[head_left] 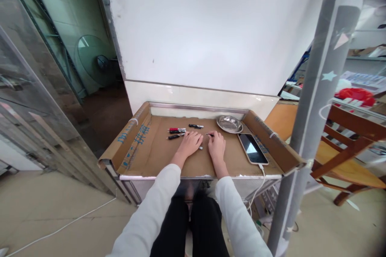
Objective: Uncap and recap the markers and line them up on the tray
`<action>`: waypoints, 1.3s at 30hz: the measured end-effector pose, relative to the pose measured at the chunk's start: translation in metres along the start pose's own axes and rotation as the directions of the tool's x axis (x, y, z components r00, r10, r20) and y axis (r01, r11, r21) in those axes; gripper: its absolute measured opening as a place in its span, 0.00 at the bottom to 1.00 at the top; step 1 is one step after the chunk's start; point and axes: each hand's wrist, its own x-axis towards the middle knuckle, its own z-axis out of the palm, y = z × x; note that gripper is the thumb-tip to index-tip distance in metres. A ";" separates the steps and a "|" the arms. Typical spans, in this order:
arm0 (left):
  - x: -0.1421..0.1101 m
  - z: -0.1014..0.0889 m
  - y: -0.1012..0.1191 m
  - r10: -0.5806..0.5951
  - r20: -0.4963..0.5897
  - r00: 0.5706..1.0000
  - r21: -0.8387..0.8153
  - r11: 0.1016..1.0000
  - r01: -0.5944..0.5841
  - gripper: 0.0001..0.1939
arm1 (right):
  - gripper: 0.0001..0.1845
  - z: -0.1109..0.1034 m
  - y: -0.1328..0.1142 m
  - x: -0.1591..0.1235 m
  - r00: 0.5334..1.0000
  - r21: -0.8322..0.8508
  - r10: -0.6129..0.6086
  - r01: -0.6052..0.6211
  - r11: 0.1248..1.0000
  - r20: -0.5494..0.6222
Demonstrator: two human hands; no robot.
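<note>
My left hand (pixel 192 143) rests palm down on the cardboard, its fingers bent and close together. A small grey-white tip (pixel 200 148) shows just under these fingers; whether they grip it is hard to see. My right hand (pixel 216 144) is closed, with a thin dark pen part (pixel 209 134) pinched at its fingertips. Left of my hands lie a red pen (pixel 177 129) and black pens beside it, one black pen (pixel 175 137) reaching toward my left hand. Another black pen (pixel 196 126) lies just beyond that hand.
A cardboard lining (pixel 159 156) with raised side flaps covers the table. A round metal dish (pixel 229 124) stands at the back right. Near it lies a phone (pixel 252 149) with a white cable (pixel 263 172). A grey pole (pixel 313 100) rises at the right, before a wooden chair (pixel 350 148).
</note>
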 end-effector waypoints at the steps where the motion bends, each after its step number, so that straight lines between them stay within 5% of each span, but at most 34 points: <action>1: -0.003 -0.003 0.000 -0.018 -0.009 1.000 -0.020 1.000 0.017 0.13 | 0.10 0.000 0.000 0.000 1.000 -0.001 0.002 -0.002 1.000 0.005; 10: -0.027 -0.011 -0.004 -0.074 0.016 0.997 -0.080 0.994 0.075 0.06 | 0.11 0.000 0.001 0.000 0.998 0.045 -0.039 0.037 0.998 0.041; 18: -0.022 -0.012 -0.009 -0.263 -0.038 0.964 -0.083 0.962 0.259 0.08 | 0.10 -0.007 -0.008 0.000 0.978 0.139 -0.156 0.138 0.981 0.135; 28: -0.022 -0.014 -0.007 -0.235 -0.089 0.968 -0.056 0.971 0.231 0.09 | 0.13 -0.007 -0.012 -0.001 0.967 0.162 -0.229 0.209 0.965 0.116; 32: -0.025 -0.012 -0.012 -0.265 -0.073 0.962 -0.106 0.961 0.256 0.09 | 0.20 -0.005 -0.013 -0.003 0.925 0.183 -0.347 0.318 0.930 0.153; 39: -0.038 -0.019 -0.014 -0.270 -0.108 0.957 -0.092 0.961 0.261 0.07 | 0.46 -0.009 -0.021 -0.008 0.768 0.393 -0.569 0.445 0.805 0.294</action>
